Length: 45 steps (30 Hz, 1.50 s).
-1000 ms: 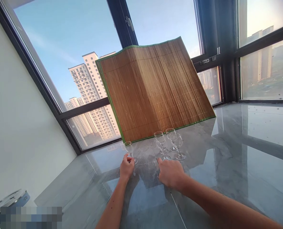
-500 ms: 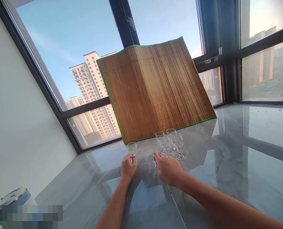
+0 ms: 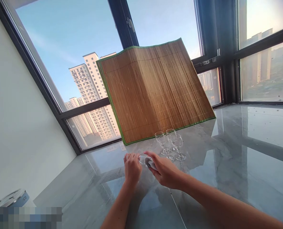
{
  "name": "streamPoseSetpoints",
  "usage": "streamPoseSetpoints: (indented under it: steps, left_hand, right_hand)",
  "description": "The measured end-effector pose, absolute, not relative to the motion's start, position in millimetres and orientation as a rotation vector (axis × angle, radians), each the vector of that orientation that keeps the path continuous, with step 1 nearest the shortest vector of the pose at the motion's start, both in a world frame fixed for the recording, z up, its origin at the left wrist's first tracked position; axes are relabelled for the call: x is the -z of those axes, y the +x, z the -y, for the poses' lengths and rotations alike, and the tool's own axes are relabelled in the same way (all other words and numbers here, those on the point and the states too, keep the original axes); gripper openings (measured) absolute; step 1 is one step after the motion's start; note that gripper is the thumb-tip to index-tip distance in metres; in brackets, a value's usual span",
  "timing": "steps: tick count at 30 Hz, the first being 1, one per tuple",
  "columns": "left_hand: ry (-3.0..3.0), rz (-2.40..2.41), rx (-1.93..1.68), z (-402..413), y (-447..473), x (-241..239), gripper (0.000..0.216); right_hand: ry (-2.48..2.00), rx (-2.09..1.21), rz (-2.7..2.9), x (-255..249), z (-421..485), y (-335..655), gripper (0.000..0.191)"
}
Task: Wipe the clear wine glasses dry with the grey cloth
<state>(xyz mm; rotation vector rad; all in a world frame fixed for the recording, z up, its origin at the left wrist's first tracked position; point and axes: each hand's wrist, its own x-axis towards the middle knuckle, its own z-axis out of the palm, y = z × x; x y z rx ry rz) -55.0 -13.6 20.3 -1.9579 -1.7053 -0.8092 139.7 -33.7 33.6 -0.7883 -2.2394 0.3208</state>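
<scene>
My left hand (image 3: 132,168) is closed on a small clear stemmed glass (image 3: 142,158), which lies tipped sideways with its mouth toward my right hand. My right hand (image 3: 166,171) is closed on a small pale cloth (image 3: 151,164) and presses it against the mouth of the glass. Both hands meet just above the glossy marble table (image 3: 239,152). Three more stemmed glasses (image 3: 171,143) stand upright in a tight group just beyond my right hand.
A brown bamboo mat (image 3: 155,92) with green edging leans upright against the window behind the glasses. A round metal object (image 3: 10,198) sits at the lower left by the white wall. Dark window frames border the table's far edges.
The left hand lifted the single glass off the table and tipped it to the right. The right hand moved left to meet it, with the cloth at the glass's mouth.
</scene>
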Motion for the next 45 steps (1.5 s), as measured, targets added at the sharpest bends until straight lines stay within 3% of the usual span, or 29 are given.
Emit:
streamPoseSetpoints:
  steps: [12,25,45]
  left_hand:
    - [-1.868,1.786,0.994,29.1,-27.4,-25.8,0.027]
    - [-1.871,1.953,0.927,25.8,-26.7,-14.5,0.024]
    - [-1.907,1.967,0.900,21.7,-34.4,-8.6,0.024]
  right_hand:
    - [-0.828,-0.257,1.865,-31.1,27.7,134.9,0.049]
    - [-0.965,-0.641,2.011,-44.1,23.1,142.8,0.032]
    - [-0.799,-0.688,2.293,-26.0,16.6,142.2,0.094]
